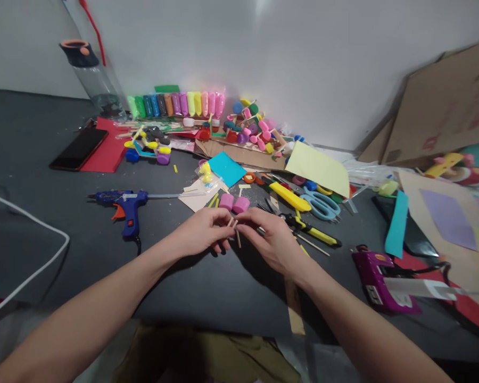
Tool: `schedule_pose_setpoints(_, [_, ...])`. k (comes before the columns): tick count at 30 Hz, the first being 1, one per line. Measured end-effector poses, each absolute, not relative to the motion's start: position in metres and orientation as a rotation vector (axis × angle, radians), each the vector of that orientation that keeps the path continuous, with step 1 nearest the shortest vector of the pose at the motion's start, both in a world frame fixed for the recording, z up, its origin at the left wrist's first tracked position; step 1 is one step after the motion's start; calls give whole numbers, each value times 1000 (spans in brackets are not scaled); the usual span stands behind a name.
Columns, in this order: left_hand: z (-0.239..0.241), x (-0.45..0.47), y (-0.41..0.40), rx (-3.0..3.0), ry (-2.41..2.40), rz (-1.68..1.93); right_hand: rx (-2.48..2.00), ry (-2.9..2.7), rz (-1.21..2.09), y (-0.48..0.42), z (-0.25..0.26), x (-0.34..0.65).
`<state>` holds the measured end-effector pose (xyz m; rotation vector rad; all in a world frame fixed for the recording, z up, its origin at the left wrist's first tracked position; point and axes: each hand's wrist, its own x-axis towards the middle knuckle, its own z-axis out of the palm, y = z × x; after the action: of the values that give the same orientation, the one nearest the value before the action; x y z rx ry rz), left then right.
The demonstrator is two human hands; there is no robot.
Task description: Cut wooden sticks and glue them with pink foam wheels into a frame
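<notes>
Both my hands meet at the middle of the dark table, fingertips almost touching. Between them are short thin wooden sticks (238, 239). My left hand (207, 230) pinches one stick between thumb and fingers. My right hand (269, 236) has its thumb and forefinger closed on another stick that points down; whether the sticks are joined is too small to tell. Just beyond my fingertips sit two pink clay pieces (240, 205). Near my right hand lie a yellow utility knife (289, 196), blue-handled scissors (321, 205) and black-and-yellow pliers (317, 233).
A blue glue gun (130, 210) lies left, near a phone (80, 149) on red paper. Several clay packets (175, 105) line the wall, with a water bottle (93, 80) beside them. A purple device (383, 282) sits right, below leaning cardboard (443, 106). A white cable (43, 215) crosses the left side.
</notes>
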<state>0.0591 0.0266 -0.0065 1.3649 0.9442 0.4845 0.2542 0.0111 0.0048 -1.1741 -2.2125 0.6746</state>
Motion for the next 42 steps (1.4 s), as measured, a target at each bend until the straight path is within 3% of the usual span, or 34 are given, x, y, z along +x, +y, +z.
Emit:
schedule_pose_setpoints(14, [8, 51, 27, 1906, 1225, 507, -1366, -2084, 1114, 12, 4, 256])
schedule_pose_setpoints(25, [3, 49, 30, 1727, 1197, 510, -1394, -2137, 816, 12, 1, 255])
schedule_pose_setpoints(33, [-1, 57, 28, 1215, 944, 642, -1253, -2168, 760, 2, -4, 243])
schedule_pose_setpoints(42, [7, 46, 33, 1095, 828, 573, -1196, -2144, 651, 2, -3, 248])
